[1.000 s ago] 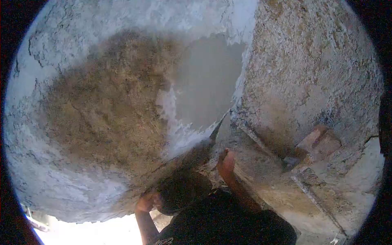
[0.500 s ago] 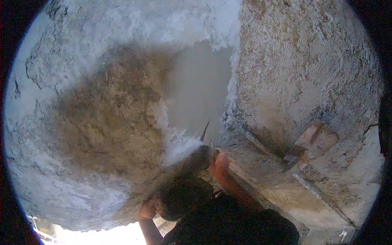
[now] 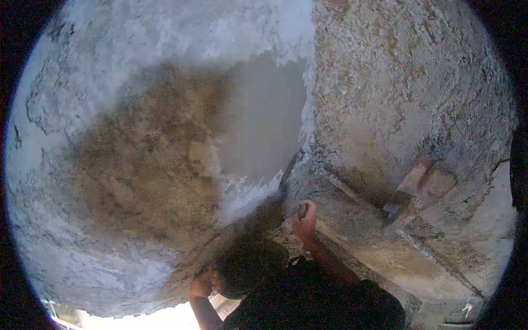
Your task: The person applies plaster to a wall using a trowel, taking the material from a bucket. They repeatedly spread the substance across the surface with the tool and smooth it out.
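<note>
My right hand [image 3: 304, 220] is closed around the handle of a trowel, whose thin dark blade [image 3: 289, 170] shows nearly edge-on. The blade is at the lower right edge of a smooth grey plaster patch [image 3: 261, 121] on the wall. Lower left, my left hand [image 3: 202, 285] has its fingers curled at the edge of a dark round thing [image 3: 250, 267]. What that thing is and what it holds, I cannot make out. Left of the smooth patch lies a rough brown area [image 3: 148, 154] of wall, ringed by whitish plaster [image 3: 121, 269].
A rough wall [image 3: 396, 71] meets the plastered one at a vertical corner on the right. A reddish block [image 3: 429, 181] sticks out there. Thin crusted rods [image 3: 437, 261] run diagonally below it. Bright light comes in at the bottom left.
My right hand and the trowel have moved a little to the right, from the lower part of the smooth patch towards the corner. My left hand stays at the dark round thing.
</note>
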A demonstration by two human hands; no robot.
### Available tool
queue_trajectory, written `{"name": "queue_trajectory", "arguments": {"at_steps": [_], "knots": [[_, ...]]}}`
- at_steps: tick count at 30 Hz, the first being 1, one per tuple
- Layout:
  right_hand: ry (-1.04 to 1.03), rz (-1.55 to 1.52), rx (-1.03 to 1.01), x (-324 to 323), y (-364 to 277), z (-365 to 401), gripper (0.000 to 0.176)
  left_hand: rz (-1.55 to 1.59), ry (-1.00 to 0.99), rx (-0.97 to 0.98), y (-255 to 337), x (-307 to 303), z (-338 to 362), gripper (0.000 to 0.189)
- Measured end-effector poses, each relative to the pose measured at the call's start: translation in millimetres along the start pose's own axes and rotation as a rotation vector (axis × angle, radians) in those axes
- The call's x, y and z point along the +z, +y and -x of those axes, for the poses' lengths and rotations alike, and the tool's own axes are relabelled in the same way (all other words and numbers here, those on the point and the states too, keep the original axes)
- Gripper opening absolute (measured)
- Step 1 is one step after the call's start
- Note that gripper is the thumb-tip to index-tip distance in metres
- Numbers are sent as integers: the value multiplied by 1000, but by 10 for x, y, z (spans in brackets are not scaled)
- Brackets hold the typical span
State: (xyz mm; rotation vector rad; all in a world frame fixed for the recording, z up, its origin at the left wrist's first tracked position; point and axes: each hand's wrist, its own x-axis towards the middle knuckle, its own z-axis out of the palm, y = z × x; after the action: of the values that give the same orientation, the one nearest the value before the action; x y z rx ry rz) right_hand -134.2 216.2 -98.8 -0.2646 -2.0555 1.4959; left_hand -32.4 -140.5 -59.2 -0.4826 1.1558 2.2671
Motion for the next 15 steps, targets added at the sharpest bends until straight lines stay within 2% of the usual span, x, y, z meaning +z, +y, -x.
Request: {"name": "queue_trajectory", "arguments": {"at_steps": [1, 5, 7, 8, 10, 13, 15], "knots": [[56, -44, -51, 12, -84, -93, 36, -116, 92, 36, -8, 8, -12, 20], [157, -165, -120, 111, 15, -302, 33, -293, 95, 54, -11, 26, 23, 23], [118, 22, -175, 120, 137, -354, 29, -147, -18, -24, -22, -84, -44, 24], [112, 20, -175, 110, 193, -371, 29, -143, -12, -21, -27, -153, -79, 24], [45, 56, -110, 75, 174, -417, 23, 121, -79, -154, -39, -193, -104, 25], [10, 126, -118, 36, 47, -481, 20, 274, -12, -240, 51, -12, -24, 27], [18, 143, -176, 60, 74, -551, 19, 193, 54, -174, 42, 86, -1, 27]]}}
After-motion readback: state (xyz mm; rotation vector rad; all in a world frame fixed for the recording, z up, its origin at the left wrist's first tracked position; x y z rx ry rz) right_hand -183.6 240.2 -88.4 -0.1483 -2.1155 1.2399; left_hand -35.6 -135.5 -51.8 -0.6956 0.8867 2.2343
